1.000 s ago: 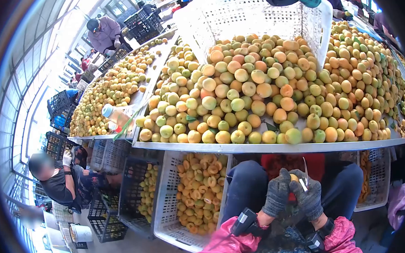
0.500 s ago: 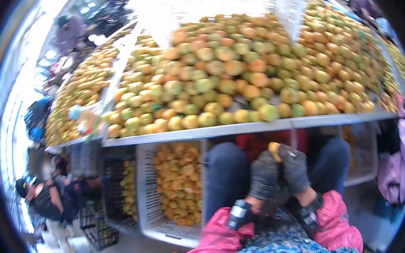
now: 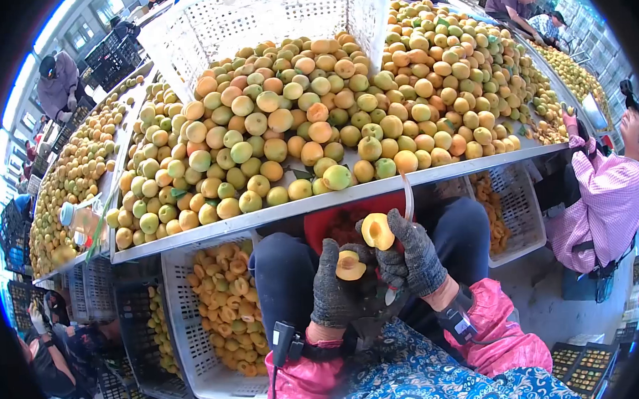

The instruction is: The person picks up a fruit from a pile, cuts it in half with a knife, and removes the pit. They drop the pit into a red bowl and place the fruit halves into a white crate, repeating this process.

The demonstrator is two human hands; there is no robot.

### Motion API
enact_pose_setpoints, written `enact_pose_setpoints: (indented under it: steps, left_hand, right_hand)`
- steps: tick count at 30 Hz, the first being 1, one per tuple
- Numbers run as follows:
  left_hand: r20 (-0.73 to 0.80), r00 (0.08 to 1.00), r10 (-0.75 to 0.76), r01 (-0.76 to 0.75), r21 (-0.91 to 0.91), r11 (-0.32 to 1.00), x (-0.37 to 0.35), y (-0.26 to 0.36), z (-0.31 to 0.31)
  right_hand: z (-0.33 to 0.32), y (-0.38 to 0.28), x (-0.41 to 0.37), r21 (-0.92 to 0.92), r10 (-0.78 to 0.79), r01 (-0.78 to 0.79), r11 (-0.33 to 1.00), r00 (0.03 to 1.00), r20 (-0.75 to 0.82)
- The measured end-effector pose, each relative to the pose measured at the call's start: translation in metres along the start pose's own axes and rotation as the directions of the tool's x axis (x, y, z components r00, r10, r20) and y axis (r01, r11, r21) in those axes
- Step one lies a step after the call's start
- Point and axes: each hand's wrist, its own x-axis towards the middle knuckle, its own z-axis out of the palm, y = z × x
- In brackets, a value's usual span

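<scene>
Both my hands wear dark grey knit gloves and meet over my lap. My left hand (image 3: 333, 293) is closed around an apricot half (image 3: 350, 266) with the brown stone showing in its cut face. Beside it, my right hand (image 3: 416, 258) grips the other apricot half (image 3: 377, 231), whose hollow faces up with no stone in it. A small pale blade-like tip (image 3: 390, 295) pokes out below the right fingers; its handle is hidden. Behind the hands, between my knees, sits a red tub (image 3: 320, 219), its contents only partly visible.
Whole apricots (image 3: 259, 124) are heaped on a metal-edged table (image 3: 333, 193), under a tipped white crate (image 3: 269, 16). A white basket (image 3: 178, 305) of halved apricots stands left of my knees. Another person (image 3: 604, 194) sits at right; a plastic bottle (image 3: 85, 218) lies at left.
The hands, held close together before, have moved apart, and two cut apricot halves now face up, one in each hand. My view has turned, shifting the table leftward.
</scene>
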Motion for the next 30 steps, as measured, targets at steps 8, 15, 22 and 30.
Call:
enact_pose_setpoints:
  steps: [8,15,22,30]
  left_hand:
    - [-0.121,0.991,0.057,-0.058,-0.003,0.998,-0.033,-0.009,0.003]
    - [-0.056,0.996,0.067,-0.068,-0.013,0.998,-0.06,0.002,0.005]
    - [-0.238,0.971,0.031,-0.052,-0.084,0.995,-0.059,-0.009,0.022]
    - [-0.113,0.987,0.116,-0.105,0.096,0.99,-0.051,-0.021,0.02]
  right_hand:
    - [0.083,-0.009,0.026,-0.251,-0.678,0.862,0.44,0.503,0.536]
    - [0.095,-0.016,0.012,-0.099,-0.312,0.355,0.93,0.901,0.3]
    - [0.073,-0.005,0.012,-0.063,-0.285,0.301,0.952,0.941,0.182]
    - [0.031,0.013,0.036,0.419,-0.029,-0.13,0.899,0.935,0.353]
